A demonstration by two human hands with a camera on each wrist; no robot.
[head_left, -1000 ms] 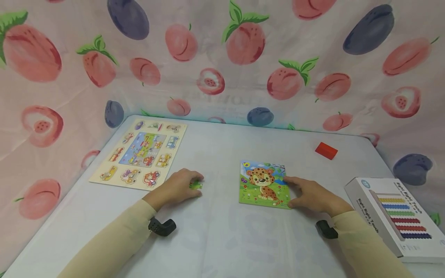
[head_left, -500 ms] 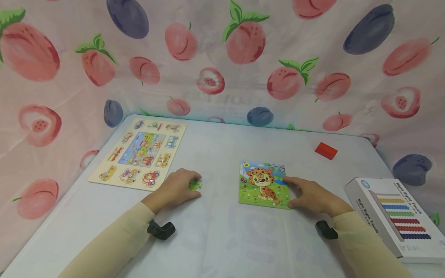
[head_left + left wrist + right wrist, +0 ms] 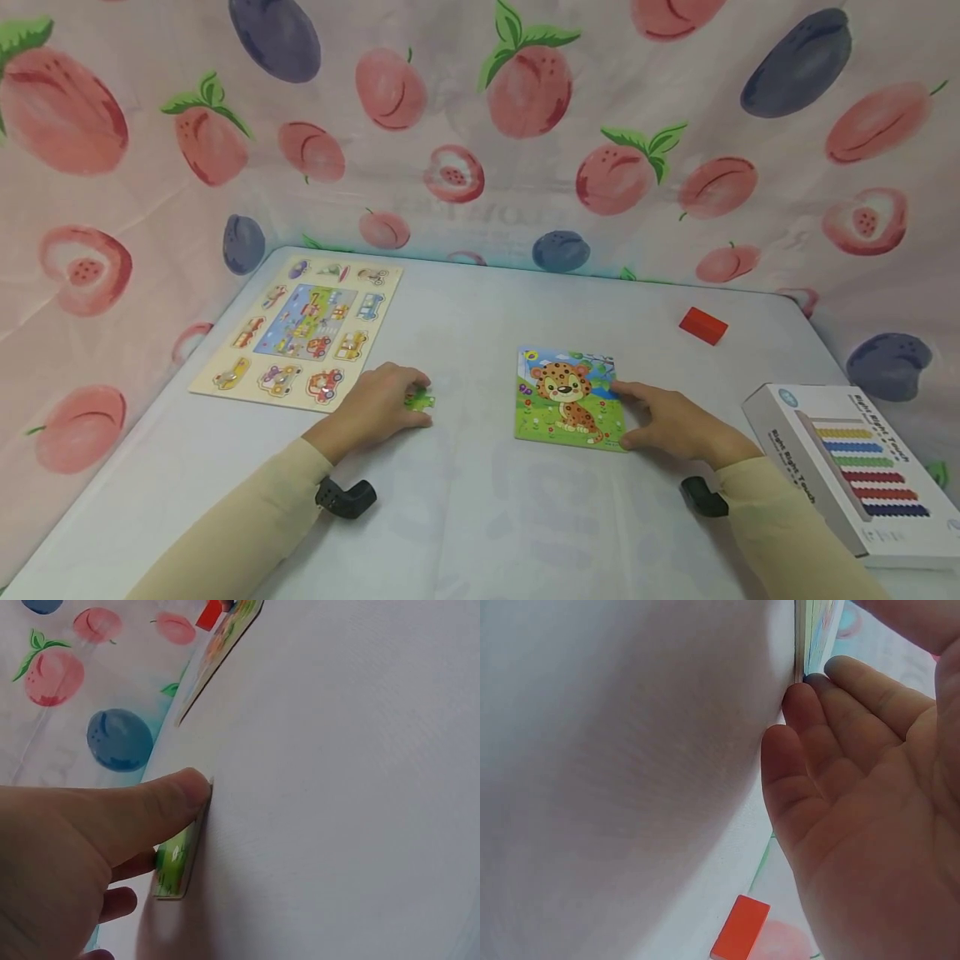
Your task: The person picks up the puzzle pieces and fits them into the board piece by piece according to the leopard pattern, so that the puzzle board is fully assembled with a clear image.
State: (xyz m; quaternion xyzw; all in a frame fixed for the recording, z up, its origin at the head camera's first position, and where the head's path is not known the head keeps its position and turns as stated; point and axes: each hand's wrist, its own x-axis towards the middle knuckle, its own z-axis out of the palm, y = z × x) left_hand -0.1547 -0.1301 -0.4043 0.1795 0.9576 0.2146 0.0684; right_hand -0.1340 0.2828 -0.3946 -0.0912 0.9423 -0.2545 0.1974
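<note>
In the head view my left hand point(image 3: 372, 408) pinches a small green puzzle piece point(image 3: 420, 400) with knobbed edges, just right of the vehicle board. My left thumb point(image 3: 161, 804) lies on one edge of this piece point(image 3: 174, 861) in the left wrist view, with fingers partly hidden behind it. Mid-table lies a square leopard puzzle point(image 3: 567, 398) with a green and blue background. At its right edge rests my right hand point(image 3: 675, 425), index fingertip and thumb touching the side. The right wrist view shows those fingers point(image 3: 855, 727) nearly straight against the puzzle's edge.
A wooden vehicle puzzle board point(image 3: 300, 329) lies at the back left. Toward the back right is a red block point(image 3: 703, 326). A white box point(image 3: 855, 467) with coloured strips pictured on it stands beside the right forearm. Fruit-patterned cloth point(image 3: 480, 125) rises behind the table.
My left hand and the puzzle piece sit very slightly farther left than before. The right hand and the leopard puzzle look the same.
</note>
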